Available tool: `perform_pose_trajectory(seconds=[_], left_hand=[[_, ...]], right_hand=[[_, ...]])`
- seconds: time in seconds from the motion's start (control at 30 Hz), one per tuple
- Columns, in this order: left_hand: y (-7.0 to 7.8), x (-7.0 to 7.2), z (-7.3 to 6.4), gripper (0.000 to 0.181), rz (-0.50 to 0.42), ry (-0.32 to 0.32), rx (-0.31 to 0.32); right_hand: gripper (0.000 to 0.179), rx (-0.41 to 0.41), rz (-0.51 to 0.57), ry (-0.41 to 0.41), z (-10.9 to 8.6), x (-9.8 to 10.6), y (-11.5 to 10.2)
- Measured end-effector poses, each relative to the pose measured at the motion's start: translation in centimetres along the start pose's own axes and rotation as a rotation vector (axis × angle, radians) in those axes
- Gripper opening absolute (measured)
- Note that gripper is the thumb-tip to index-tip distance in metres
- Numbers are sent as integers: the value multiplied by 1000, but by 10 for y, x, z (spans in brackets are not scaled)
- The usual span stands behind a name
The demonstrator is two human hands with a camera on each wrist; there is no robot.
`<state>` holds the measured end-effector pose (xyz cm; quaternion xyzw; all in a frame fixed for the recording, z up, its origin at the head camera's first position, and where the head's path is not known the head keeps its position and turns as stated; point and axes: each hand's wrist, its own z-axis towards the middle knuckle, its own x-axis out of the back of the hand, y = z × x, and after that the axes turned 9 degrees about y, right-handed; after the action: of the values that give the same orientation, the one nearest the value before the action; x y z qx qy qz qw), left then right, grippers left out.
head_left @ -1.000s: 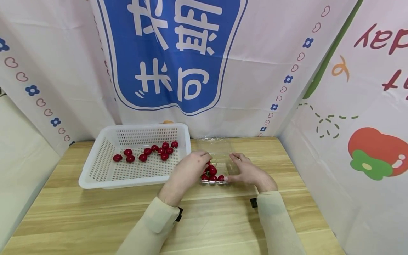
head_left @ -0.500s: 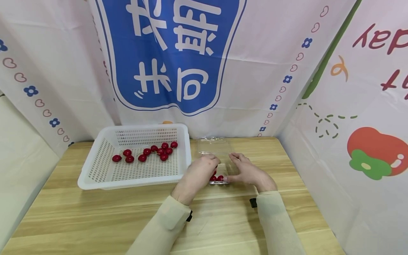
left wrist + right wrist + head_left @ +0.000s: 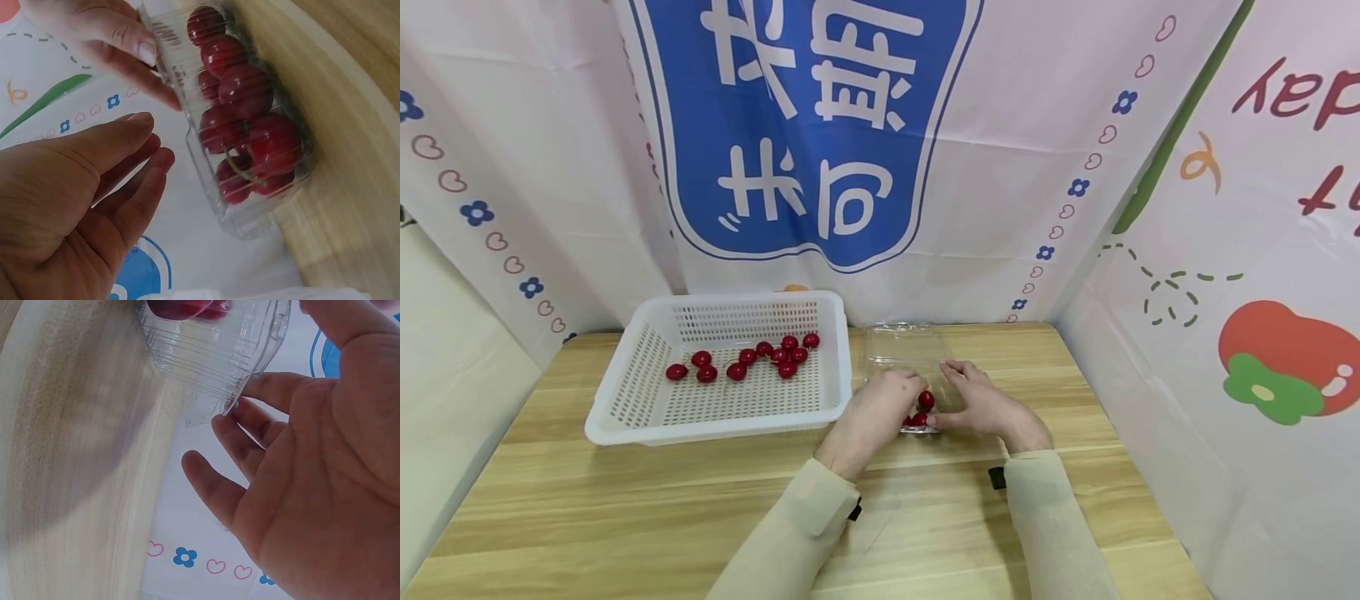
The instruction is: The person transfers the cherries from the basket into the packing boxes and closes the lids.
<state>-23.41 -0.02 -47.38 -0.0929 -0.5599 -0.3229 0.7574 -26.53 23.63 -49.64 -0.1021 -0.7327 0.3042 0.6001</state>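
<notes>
The left hand (image 3: 874,412), fingers loosely curved around nothing visible, hovers over cherries (image 3: 246,90) in the clear clamshell (image 3: 240,224), right of the white basket (image 3: 842,354). The right hand's (image 3: 988,410) spread fingers touch its right side. Filling seems underway; next likely calls for fetching another cherry from the left.

Back cloth (image 3: 1015,83): blue panel (image 3: 805,133) with white characters (image 3: 853,200) 未来可期, all turned a quarter counterclockwise; left column 未来, right column 可期, each reading bottom to top. Side cloth (image 3: 1285,250), right of frame: red "day" (image 3: 1300,87), upside down, running to frame edge; below it an upside-down red "t" (image 3: 1321,190), next letter cut off. Clear box (image 3: 240,222), left wrist view: small marks (image 3: 167,36) near its edge, possibly print, too blurred to read.
</notes>
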Motion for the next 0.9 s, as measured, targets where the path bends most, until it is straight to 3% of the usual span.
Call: perform_pose_trajectory(seconds=[0.47, 0.6, 0.9], left_hand=[[-27, 35, -12, 31, -94, 93, 79], [-39, 44, -15, 32, -91, 100, 120], [-75, 54, -24, 30, -69, 155, 143]], right_hand=[[117, 14, -12, 1, -1, 0, -1], [117, 11, -8, -3, -1, 0, -1], [117, 6, -3, -8, -1, 0, -1]])
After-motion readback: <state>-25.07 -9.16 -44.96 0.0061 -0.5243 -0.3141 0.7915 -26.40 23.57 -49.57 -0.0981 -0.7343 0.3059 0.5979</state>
